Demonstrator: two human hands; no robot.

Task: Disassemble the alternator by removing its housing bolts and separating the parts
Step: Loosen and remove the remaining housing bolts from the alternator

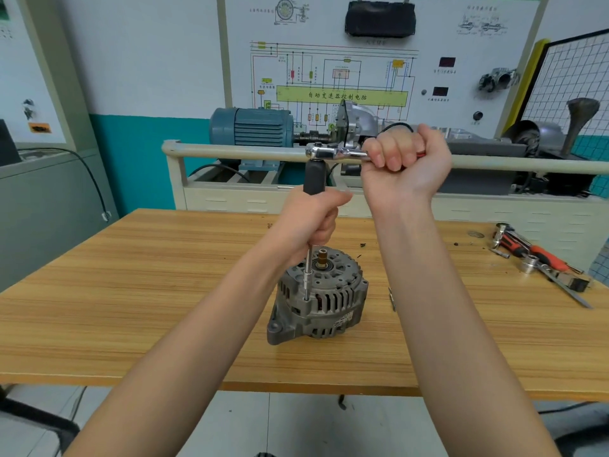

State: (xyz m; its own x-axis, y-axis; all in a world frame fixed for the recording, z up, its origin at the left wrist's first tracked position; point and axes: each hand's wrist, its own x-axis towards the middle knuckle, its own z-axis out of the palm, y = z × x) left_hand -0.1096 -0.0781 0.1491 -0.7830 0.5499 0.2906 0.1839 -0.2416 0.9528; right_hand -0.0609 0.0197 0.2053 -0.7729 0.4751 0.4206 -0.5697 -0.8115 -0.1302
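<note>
Alternator [318, 298] stands mid-desk [131, 291], shaft up. Your left hand [308, 222] wraps the upright driver [308, 268], its tip on a housing bolt straight below, head hidden. Your right hand [400, 156], higher, fists the ratchet [333, 152] lying crosswise on top. Socket fit unclear.

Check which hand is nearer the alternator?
Left. The left hand grips the driver shaft directly above the alternator. The right hand grips the ratchet handle higher up and off to the right.
</note>
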